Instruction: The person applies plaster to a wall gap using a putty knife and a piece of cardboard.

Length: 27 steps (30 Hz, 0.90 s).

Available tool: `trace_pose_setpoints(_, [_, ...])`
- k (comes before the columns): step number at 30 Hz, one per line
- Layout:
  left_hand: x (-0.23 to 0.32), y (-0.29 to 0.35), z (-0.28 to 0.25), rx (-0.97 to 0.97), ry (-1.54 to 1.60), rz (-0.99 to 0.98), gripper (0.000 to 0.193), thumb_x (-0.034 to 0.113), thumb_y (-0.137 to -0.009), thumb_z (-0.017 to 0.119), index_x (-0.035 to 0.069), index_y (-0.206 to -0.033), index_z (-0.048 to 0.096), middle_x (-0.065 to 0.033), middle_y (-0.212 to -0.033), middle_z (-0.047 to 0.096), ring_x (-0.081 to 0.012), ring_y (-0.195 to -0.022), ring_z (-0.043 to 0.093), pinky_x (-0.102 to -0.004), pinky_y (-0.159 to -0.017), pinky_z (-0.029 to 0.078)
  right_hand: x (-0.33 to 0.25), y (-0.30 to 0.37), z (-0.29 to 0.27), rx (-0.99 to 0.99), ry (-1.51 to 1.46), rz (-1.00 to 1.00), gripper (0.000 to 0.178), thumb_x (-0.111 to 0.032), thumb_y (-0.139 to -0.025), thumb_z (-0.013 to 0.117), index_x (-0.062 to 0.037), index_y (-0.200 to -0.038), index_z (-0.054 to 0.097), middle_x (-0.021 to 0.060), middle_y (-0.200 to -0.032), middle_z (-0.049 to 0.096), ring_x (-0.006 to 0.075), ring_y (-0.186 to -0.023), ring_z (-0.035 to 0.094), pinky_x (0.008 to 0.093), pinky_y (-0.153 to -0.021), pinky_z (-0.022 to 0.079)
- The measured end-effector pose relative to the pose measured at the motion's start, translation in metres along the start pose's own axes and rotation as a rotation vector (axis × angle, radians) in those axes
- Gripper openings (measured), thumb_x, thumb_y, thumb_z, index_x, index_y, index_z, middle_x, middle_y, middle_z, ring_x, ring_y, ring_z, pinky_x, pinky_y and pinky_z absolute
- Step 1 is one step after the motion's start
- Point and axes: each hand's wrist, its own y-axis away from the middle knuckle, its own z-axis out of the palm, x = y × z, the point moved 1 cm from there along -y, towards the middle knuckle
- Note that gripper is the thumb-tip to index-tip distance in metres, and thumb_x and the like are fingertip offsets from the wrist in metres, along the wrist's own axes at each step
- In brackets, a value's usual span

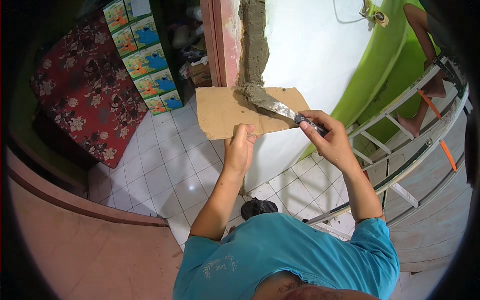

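Observation:
My left hand point(240, 150) grips the near edge of a flat piece of brown cardboard point(222, 111), thumb on top, holding it roughly level against the wall. In my right hand point(327, 137) is a putty knife point(282, 110) with a dark handle. Its metal blade points left across the cardboard and carries a lump of wet grey mortar point(254, 94). That lump sits at the foot of a vertical strip of rough grey mortar point(255, 42) running up the wall corner. Small mortar specks dot the cardboard.
An aluminium ladder point(385, 137) stands at the right; another person's bare legs point(422, 112) are beside it. A doorway with a pinkish frame point(214, 45) lies left of the strip. A cartoon-printed cabinet point(145, 60), red floral panel point(90, 80) and black bag point(257, 207) on tiles are also in view.

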Motion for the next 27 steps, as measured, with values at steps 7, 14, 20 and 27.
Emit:
trace_pose_setpoints(7, [-0.007, -0.002, -0.01, 0.006, 0.046, -0.039, 0.03, 0.003, -0.091, 0.053, 0.002, -0.121, 0.053, -0.0096, -0.117, 0.058, -0.0235, -0.108, 0.062, -0.0435, -0.094, 0.053, -0.004, -0.01, -0.016, 0.015, -0.061, -0.089, 0.034, -0.024, -0.094, 0.074, -0.0045, -0.121, 0.067, 0.0, -0.078, 0.065, 0.0053, -0.067, 0.049, 0.0232, -0.06, 0.04])
trace_pose_setpoints(14, [-0.004, -0.004, -0.007, -0.011, 0.036, -0.002, 0.035, 0.002, -0.09, 0.054, 0.001, -0.124, 0.05, -0.0107, -0.121, 0.056, -0.0256, -0.111, 0.061, -0.0447, -0.097, 0.052, -0.035, -0.042, -0.049, 0.056, -0.03, -0.169, 0.033, -0.025, -0.094, 0.074, -0.0044, -0.118, 0.068, -0.0029, -0.078, 0.062, 0.0046, -0.07, 0.045, 0.023, -0.062, 0.037])
trace_pose_setpoints(20, [-0.005, -0.005, -0.007, -0.02, 0.034, -0.005, 0.039, 0.001, -0.089, 0.053, 0.002, -0.127, 0.049, -0.0119, -0.125, 0.055, -0.0277, -0.114, 0.061, -0.0481, -0.096, 0.053, -0.075, -0.081, -0.077, 0.05, -0.015, -0.132, 0.032, -0.029, -0.096, 0.072, -0.0074, -0.12, 0.069, -0.0079, -0.07, 0.052, 0.0012, -0.056, 0.035, 0.0213, -0.049, 0.024])
trace_pose_setpoints(27, [-0.003, -0.003, -0.002, -0.031, 0.033, -0.002, 0.042, 0.001, -0.088, 0.052, 0.003, -0.13, 0.047, -0.0117, -0.126, 0.055, -0.0286, -0.115, 0.061, -0.0498, -0.098, 0.053, -0.102, -0.114, -0.099, -0.083, -0.104, -0.123, 0.036, -0.034, -0.094, 0.073, -0.0046, -0.113, 0.069, -0.0083, -0.067, 0.045, 0.001, -0.053, 0.031, 0.0208, -0.046, 0.02])
